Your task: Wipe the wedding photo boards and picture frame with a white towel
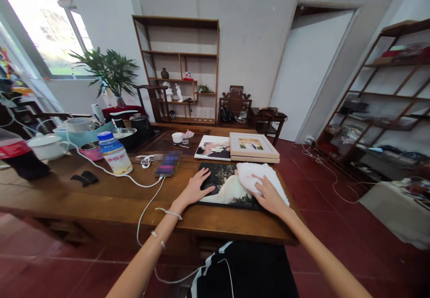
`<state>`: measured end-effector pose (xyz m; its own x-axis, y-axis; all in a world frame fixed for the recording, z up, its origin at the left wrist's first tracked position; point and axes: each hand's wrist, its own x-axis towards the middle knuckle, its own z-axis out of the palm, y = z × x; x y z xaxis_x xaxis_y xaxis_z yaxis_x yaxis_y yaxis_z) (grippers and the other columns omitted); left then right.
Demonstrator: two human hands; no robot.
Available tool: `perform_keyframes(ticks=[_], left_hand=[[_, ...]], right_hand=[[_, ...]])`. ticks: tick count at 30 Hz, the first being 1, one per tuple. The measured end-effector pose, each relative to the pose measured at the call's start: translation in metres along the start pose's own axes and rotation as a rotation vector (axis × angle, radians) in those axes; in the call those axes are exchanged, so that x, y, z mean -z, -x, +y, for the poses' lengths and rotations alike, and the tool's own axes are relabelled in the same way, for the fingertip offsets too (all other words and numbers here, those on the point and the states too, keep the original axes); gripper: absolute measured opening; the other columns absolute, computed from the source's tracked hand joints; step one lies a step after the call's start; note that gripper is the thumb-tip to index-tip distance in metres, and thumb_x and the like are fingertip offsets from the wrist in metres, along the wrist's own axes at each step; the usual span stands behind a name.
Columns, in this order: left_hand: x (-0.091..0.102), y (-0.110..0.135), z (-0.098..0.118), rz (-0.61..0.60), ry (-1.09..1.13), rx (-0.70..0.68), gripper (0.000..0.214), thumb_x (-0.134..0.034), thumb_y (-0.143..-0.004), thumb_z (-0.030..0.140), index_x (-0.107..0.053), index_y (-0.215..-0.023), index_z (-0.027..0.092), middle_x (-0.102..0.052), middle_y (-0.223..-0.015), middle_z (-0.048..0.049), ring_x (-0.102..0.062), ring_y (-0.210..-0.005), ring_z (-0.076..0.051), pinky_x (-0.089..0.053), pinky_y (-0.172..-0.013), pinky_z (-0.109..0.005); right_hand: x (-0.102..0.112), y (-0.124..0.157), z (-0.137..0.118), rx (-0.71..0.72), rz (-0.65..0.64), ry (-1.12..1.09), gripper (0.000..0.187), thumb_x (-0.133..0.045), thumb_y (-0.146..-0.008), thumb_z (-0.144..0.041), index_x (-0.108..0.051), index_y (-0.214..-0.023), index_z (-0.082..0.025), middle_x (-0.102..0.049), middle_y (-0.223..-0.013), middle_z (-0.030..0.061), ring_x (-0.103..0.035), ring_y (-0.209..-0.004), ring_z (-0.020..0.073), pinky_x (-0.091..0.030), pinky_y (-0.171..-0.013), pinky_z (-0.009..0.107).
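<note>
Wooden table [110, 199]: I see the photo panel [228, 190] lying flat, long axis left-right, directly ahead. Left hand [196, 189], fingers spread, pins its left edge; right hand [268, 195] clasps a white cloth [248, 175] on its right half.

**Where things lie on the table**

A flat picture [228, 190] lies at the near right of the table [110, 199]. The left hand [195, 189] rests on its left edge. A cloth [255, 175] lies on its right part, under the right hand [268, 195]. Behind it sits a stack of frames [253, 146], with another picture [213, 148] just to their left. A bottle [116, 152] stands further left, and a shelf [181, 70] is against the far wall.
</note>
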<state>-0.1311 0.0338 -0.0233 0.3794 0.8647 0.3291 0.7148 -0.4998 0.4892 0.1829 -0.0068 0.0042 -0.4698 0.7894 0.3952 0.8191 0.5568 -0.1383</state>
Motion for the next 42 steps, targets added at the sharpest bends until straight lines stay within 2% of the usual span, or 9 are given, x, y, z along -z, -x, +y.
perform_keyframes(ticks=[5, 9, 16, 21, 25, 29, 35, 38, 42], left_hand=[[0.001, 0.000, 0.001, -0.007, -0.007, 0.007, 0.065, -0.049, -0.079, 0.056, -0.039, -0.133, 0.021, -0.033, -0.143, -0.0098, -0.022, -0.135, -0.025, -0.025, -0.106, -0.048], [0.002, 0.001, 0.003, -0.014, -0.010, 0.019, 0.065, -0.049, -0.079, 0.056, -0.039, -0.133, 0.021, -0.033, -0.143, -0.0101, -0.022, -0.135, -0.026, -0.026, -0.104, -0.050], [0.002, 0.001, 0.001, 0.000, -0.006, -0.003, 0.066, -0.049, -0.079, 0.055, -0.040, -0.133, 0.020, -0.033, -0.143, -0.0101, -0.022, -0.135, -0.025, -0.025, -0.106, -0.048], [0.003, 0.001, 0.002, -0.004, 0.012, 0.011, 0.064, -0.052, -0.078, 0.054, -0.040, -0.132, 0.022, -0.033, -0.143, -0.0096, -0.023, -0.135, -0.026, -0.025, -0.106, -0.049], [0.004, 0.002, 0.003, 0.004, 0.025, 0.008, 0.065, -0.051, -0.078, 0.054, -0.041, -0.132, 0.021, -0.033, -0.144, -0.0101, -0.023, -0.135, -0.026, -0.025, -0.105, -0.050], [0.004, 0.002, 0.003, 0.002, 0.024, 0.010, 0.065, -0.050, -0.078, 0.055, -0.040, -0.133, 0.021, -0.032, -0.144, -0.0097, -0.023, -0.135, -0.027, -0.025, -0.105, -0.052], [0.002, 0.002, 0.001, 0.020, 0.019, -0.008, 0.065, -0.050, -0.078, 0.055, -0.041, -0.132, 0.019, -0.034, -0.143, -0.0098, -0.024, -0.135, -0.026, -0.025, -0.107, -0.048], [0.002, 0.002, 0.001, 0.019, 0.006, -0.026, 0.066, -0.049, -0.079, 0.056, -0.040, -0.133, 0.018, -0.033, -0.143, -0.0100, -0.023, -0.135, -0.025, -0.025, -0.107, -0.047], [0.002, 0.002, 0.001, 0.014, -0.017, -0.036, 0.066, -0.048, -0.079, 0.055, -0.040, -0.133, 0.018, -0.033, -0.143, -0.0102, -0.023, -0.135, -0.025, -0.025, -0.107, -0.046]], right_hand=[[0.017, 0.039, -0.045, 0.067, -0.061, -0.051, 0.012, -0.046, -0.075, -0.010, -0.055, -0.075, -0.020, -0.044, -0.135, 0.0112, -0.032, -0.129, 0.0235, -0.019, -0.107, 0.053], [0.019, 0.047, -0.063, 0.135, -0.099, -0.046, 0.017, -0.046, -0.066, -0.006, -0.052, -0.072, -0.020, -0.044, -0.136, 0.0083, -0.027, -0.131, 0.0231, -0.017, -0.108, 0.052], [0.004, 0.006, -0.018, 0.055, -0.039, 0.001, 0.010, -0.047, -0.079, -0.016, -0.055, -0.075, -0.019, -0.048, -0.130, 0.0143, -0.038, -0.125, 0.0249, -0.024, -0.105, 0.052], [-0.002, -0.017, 0.009, -0.002, -0.012, 0.043, 0.010, -0.047, -0.081, -0.019, -0.057, -0.081, -0.018, -0.051, -0.128, 0.0155, -0.044, -0.120, 0.0257, -0.027, -0.104, 0.051], [-0.003, -0.017, 0.005, -0.029, 0.010, 0.052, 0.011, -0.048, -0.078, -0.016, -0.058, -0.080, -0.018, -0.050, -0.127, 0.0164, -0.042, -0.122, 0.0268, -0.026, -0.104, 0.052], [-0.001, -0.001, -0.016, -0.014, 0.005, 0.062, 0.014, -0.047, -0.075, -0.012, -0.058, -0.080, -0.018, -0.048, -0.130, 0.0170, -0.037, -0.126, 0.0272, -0.023, -0.104, 0.055], [0.013, 0.039, -0.053, 0.130, -0.088, 0.012, 0.018, -0.046, -0.067, -0.007, -0.054, -0.076, -0.021, -0.044, -0.136, 0.0077, -0.024, -0.133, 0.0254, -0.015, -0.108, 0.056], [0.019, 0.039, -0.045, 0.138, -0.128, 0.000, 0.016, -0.046, -0.070, -0.009, -0.054, -0.078, -0.021, -0.044, -0.135, 0.0080, -0.028, -0.131, 0.0236, -0.018, -0.108, 0.051], [0.013, 0.013, -0.004, 0.021, -0.072, 0.035, 0.014, -0.044, -0.080, -0.017, -0.057, -0.083, -0.018, -0.046, -0.132, 0.0136, -0.040, -0.123, 0.0258, -0.026, -0.105, 0.049]])
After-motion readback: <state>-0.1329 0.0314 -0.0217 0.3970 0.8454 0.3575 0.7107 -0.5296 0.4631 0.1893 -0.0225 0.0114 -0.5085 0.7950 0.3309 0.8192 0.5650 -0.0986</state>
